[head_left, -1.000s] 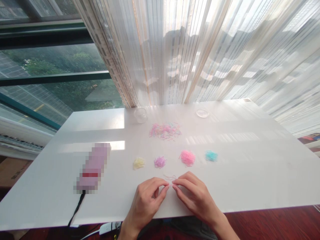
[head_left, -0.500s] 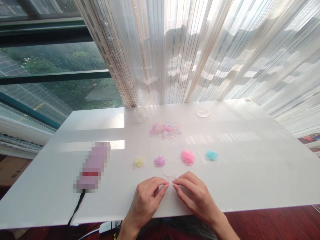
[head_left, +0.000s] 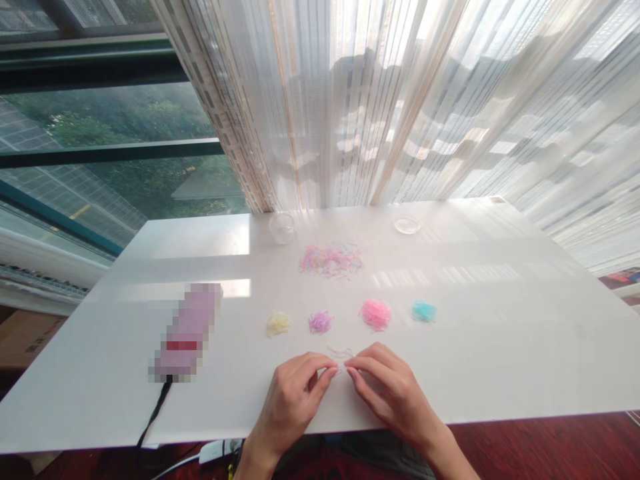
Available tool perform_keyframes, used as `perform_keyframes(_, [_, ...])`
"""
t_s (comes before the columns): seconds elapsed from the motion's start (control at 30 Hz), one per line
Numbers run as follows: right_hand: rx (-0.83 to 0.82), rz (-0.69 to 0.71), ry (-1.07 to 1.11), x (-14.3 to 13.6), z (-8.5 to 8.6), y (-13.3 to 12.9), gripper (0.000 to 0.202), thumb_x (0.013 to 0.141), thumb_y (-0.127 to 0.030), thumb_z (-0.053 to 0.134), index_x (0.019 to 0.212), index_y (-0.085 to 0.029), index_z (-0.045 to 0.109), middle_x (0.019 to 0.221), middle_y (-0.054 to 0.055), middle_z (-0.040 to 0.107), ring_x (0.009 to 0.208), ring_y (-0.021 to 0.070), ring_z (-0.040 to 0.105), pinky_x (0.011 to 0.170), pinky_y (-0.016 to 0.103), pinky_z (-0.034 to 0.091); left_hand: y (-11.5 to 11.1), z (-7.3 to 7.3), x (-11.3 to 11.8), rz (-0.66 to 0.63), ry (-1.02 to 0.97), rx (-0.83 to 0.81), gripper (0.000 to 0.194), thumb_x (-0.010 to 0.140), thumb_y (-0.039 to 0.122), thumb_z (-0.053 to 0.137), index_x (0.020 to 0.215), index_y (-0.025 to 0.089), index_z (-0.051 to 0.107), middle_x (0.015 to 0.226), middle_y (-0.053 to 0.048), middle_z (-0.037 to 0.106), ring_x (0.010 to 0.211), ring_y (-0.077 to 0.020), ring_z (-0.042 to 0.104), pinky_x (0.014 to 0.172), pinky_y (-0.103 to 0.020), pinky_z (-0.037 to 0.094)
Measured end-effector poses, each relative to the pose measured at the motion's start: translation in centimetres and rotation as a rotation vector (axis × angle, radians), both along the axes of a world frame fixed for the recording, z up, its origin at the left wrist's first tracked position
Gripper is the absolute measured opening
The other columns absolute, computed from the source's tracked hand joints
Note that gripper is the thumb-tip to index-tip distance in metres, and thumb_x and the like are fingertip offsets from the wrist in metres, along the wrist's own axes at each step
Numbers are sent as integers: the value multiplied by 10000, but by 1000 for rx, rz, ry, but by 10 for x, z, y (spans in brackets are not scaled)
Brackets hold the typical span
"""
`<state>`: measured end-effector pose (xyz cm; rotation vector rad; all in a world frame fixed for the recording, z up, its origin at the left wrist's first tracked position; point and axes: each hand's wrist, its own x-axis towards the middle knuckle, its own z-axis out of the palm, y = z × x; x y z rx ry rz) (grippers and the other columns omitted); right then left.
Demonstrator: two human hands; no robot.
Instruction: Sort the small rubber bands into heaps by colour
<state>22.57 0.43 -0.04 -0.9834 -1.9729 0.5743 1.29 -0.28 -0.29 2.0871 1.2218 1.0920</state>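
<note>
My left hand (head_left: 299,388) is closed in a pinch at the near middle of the table, thumb against forefinger. Facing it, with a narrow gap between the fingertips, my right hand (head_left: 393,387) pinches too. Whatever is in either pinch is too small to make out. Thin pale strands (head_left: 341,353) lie just beyond the fingertips. Farther out sit small sorted piles of thin strands: a yellow pile (head_left: 279,324), a purple pile (head_left: 321,322), a pink pile (head_left: 375,315) and a turquoise pile (head_left: 424,311). Behind them spreads a mixed-colour pile (head_left: 331,260).
A clear round container (head_left: 283,229) and a clear lid (head_left: 407,226) rest at the back of the white table (head_left: 510,333). On the left lies a blurred purple object (head_left: 187,330) with a black strap (head_left: 154,413). A power strip (head_left: 219,451) is below the front edge.
Both hands keep almost the same pinched pose and place. The whole view has shifted very slightly; the piles look unchanged.
</note>
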Motion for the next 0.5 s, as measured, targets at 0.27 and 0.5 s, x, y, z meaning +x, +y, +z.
perform_keyframes(0.27, [-14,13,-4,1,-2,0,170,1036,-133,586,1086,-222,722,869,54,731,769,196,675,681,306,577,-1,0,0,-5,4,3,114,1056,219,617,982,199,701,837,-25,765,630,-134,635,624,-237,523])
perform_keyframes(0.5, [-22,9,21,1,-3,-1,174,1022,-121,613,1114,-224,718,896,54,733,790,193,684,699,303,577,-1,-3,-1,-12,-11,0,64,1045,196,642,1034,208,704,882,-21,778,649,-131,644,646,-234,527])
